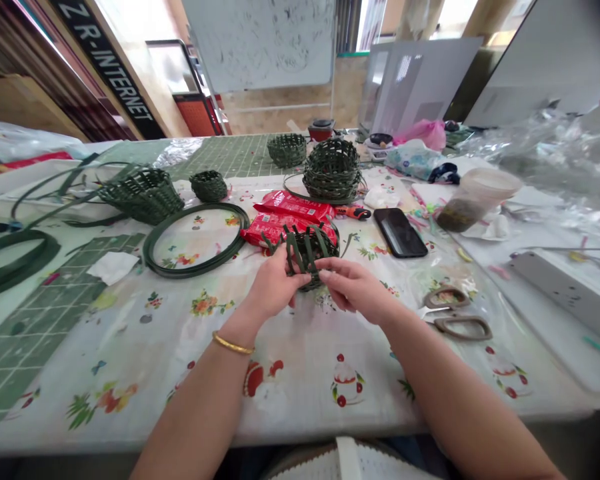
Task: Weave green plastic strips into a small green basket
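Note:
A small dark green woven basket (pixel 313 250) with loose strip ends standing up from its rim is between my two hands. My left hand (pixel 281 279) grips its left side, the thumb lying across the front. On the right, the fingertips of my right hand (pixel 347 280) pinch a strip at the basket's near side. Just behind the basket lie red plastic packets (pixel 287 217). A coil of dark green strip (pixel 195 270) rests to the left of my left hand. Brown-handled scissors (pixel 453 313) lie to the right of my right forearm.
A black phone (pixel 400 233) and an orange-handled tool (pixel 353 212) lie beyond my right hand. Finished-looking woven baskets (pixel 333 170) stand at the back, others at left (pixel 143 193). A tilted plastic cup (pixel 475 200) stands right, near crumpled clear plastic (pixel 555 153).

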Available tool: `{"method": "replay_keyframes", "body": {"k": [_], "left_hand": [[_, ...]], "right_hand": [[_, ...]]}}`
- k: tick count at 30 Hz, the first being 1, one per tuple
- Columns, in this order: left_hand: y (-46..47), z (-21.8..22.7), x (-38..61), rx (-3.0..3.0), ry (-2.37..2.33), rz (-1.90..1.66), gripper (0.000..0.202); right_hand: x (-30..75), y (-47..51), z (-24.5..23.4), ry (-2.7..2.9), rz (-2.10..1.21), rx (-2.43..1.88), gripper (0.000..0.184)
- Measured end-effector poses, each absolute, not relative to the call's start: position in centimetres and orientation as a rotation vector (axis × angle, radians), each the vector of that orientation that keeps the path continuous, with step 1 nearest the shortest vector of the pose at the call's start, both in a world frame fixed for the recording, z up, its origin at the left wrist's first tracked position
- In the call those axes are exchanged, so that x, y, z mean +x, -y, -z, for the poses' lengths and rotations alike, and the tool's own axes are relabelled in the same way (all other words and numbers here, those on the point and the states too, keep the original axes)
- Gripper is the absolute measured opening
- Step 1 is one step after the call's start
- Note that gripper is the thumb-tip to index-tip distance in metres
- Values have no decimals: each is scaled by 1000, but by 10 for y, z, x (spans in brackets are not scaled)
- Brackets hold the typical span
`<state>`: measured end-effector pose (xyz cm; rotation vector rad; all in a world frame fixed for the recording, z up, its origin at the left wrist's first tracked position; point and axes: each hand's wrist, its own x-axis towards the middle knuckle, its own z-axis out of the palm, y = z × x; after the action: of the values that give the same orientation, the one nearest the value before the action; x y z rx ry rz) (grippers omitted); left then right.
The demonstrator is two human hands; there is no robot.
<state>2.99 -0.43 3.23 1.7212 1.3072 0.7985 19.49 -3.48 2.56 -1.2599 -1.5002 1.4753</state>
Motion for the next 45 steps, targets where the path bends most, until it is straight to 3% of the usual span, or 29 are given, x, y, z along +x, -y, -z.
{"method": "replay_keyframes", "body": {"k": [3,15,28,40,45], "left_hand": [[5,-32,31,1776,-1337,-829,26],[6,-29,32,1776,-1277,-854,28],[-1,-21,27,1609,-1088,-796,41],[-1,-20,25,1641,-1075,-783,37],[0,-17,27,1679,-1180,-823,27]], "right_hand": [[194,32,-23,1359,-1572,-1173,25],[193,31,-14,1667,-754,-1495,29],[207,25,-7,1769,-935,-1434,30],[215,30,-17,2095,-488,-1531,37],[213,32,-20,2017,-360,-1415,27]]}}
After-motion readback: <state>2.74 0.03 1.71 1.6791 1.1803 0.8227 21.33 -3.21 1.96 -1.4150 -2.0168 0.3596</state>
